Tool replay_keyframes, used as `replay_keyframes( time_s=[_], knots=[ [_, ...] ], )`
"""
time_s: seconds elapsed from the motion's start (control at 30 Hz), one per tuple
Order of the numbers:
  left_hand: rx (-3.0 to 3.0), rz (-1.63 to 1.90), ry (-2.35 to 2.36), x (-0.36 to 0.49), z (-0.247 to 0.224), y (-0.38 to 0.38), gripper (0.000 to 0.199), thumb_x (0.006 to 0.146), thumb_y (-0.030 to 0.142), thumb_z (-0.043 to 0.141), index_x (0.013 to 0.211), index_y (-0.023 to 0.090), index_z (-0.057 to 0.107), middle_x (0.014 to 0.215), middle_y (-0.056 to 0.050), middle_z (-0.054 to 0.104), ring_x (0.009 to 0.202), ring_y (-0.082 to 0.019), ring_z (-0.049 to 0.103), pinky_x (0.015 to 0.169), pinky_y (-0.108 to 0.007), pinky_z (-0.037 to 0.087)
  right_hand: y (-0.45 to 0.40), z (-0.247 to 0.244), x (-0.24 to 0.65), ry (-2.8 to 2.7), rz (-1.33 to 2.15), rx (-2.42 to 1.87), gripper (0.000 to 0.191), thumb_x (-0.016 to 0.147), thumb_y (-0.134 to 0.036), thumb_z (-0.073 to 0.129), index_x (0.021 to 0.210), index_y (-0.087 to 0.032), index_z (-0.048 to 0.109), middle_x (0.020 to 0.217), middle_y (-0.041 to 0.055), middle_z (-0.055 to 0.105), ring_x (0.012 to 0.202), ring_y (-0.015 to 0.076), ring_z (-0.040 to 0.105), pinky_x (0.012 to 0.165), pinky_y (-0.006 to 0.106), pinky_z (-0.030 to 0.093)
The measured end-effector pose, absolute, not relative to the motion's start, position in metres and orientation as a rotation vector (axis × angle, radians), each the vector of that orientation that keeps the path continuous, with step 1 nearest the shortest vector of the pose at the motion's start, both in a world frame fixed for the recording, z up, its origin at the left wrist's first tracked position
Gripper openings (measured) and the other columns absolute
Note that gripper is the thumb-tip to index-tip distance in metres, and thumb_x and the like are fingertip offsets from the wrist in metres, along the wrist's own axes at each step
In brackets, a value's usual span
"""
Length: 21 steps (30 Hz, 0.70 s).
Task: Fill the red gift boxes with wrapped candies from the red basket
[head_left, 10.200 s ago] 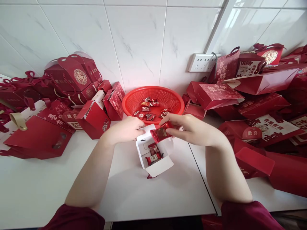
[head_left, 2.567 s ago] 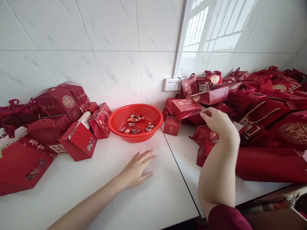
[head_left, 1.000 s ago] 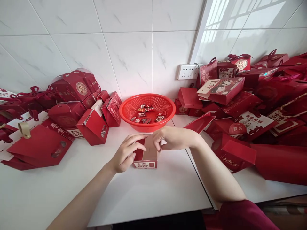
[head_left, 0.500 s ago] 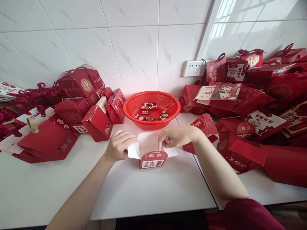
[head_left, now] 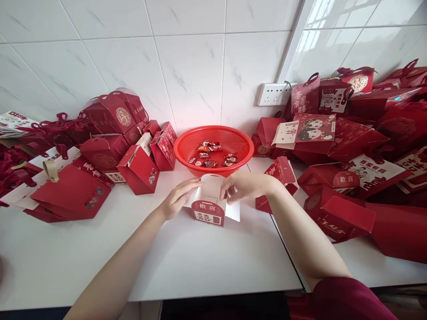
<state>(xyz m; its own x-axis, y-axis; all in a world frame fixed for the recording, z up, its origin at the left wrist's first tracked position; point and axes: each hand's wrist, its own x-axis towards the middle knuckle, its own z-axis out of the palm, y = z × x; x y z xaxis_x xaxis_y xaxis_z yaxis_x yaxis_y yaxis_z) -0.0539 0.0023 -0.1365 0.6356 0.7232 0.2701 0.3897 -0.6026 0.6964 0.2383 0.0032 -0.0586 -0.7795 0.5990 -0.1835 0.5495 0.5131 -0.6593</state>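
Note:
A small red-and-white paper gift box [head_left: 208, 214] stands on the table before me. Its top gapes wide, with white flaps spread to the sides and the back panel raised. At its left side my left hand [head_left: 180, 195] holds the box by the flap, fingers fairly straight and thumb hidden. Over the right side of the opening is my right hand [head_left: 243, 186], its fingers bent but apart, with nothing visible between them. Just behind the box sits a red plastic basket [head_left: 247, 153] with several wrapped candies [head_left: 210, 146] in it.
Red gift boxes [head_left: 136, 171] crowd the left of the white table [head_left: 213, 262]. Another heap of red boxes [head_left: 347, 213] fills the right side, one upright box [head_left: 283, 171] near my right forearm. A power strip [head_left: 274, 94] is fixed to the tiled wall behind.
My right hand has risen slightly out of the box, fingers loosening. My left hand has slid up and right along the flap, its fingers straighter. The box has turned a little.

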Motion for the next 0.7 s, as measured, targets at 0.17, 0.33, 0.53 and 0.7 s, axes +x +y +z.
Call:
replay_keyframes(
  time_s=[0.17, 0.33, 0.53, 0.7],
  knots=[
    [2.049, 0.577, 0.869, -0.058, -0.133, 0.006, 0.041, 0.1, 0.03, 0.04, 0.138, 0.032, 0.055, 0.16, 0.002, 0.035, 0.151, -0.024, 0.024, 0.124, -0.046, 0.024, 0.003, -0.06, 0.233, -2.66, 1.11, -1.043, 0.013, 0.076, -0.017, 0.071, 0.085, -0.02, 0.079, 0.083, 0.0009, 0.075, 0.071, 0.0141, 0.064, 0.06, 0.023, 0.044],
    [2.062, 0.705, 0.886, -0.053, -0.141, 0.01, 0.042, 0.1, 0.043, 0.045, 0.134, 0.027, 0.063, 0.152, -0.004, 0.048, 0.146, -0.026, 0.036, 0.124, -0.051, 0.022, 0.0, -0.062, 0.228, -2.693, 1.062, -1.005, 0.014, 0.078, -0.018, 0.068, 0.085, -0.022, 0.079, 0.074, -0.0023, 0.072, 0.051, 0.0092, 0.056, 0.053, 0.022, 0.04],
    [1.995, 0.845, 0.914, -0.057, -0.134, 0.002, 0.044, 0.099, 0.042, 0.044, 0.129, 0.019, 0.067, 0.14, -0.008, 0.06, 0.135, -0.027, 0.052, 0.117, -0.045, 0.041, -0.008, -0.058, 0.218, -2.704, 0.995, -0.951, 0.015, 0.082, -0.014, 0.062, 0.086, -0.02, 0.075, 0.078, -0.0019, 0.072, 0.048, 0.0076, 0.057, 0.051, 0.022, 0.039],
    [2.102, 0.8, 1.019, -0.052, -0.108, -0.018, 0.051, 0.101, 0.051, 0.036, 0.13, 0.02, 0.065, 0.134, -0.007, 0.065, 0.123, -0.027, 0.062, 0.106, -0.041, 0.049, -0.022, -0.053, 0.208, -2.778, 0.707, -0.96, 0.013, 0.084, -0.01, 0.058, 0.077, -0.017, 0.066, 0.068, -0.0016, 0.065, 0.052, 0.0084, 0.052, 0.052, 0.024, 0.031]
  ],
)
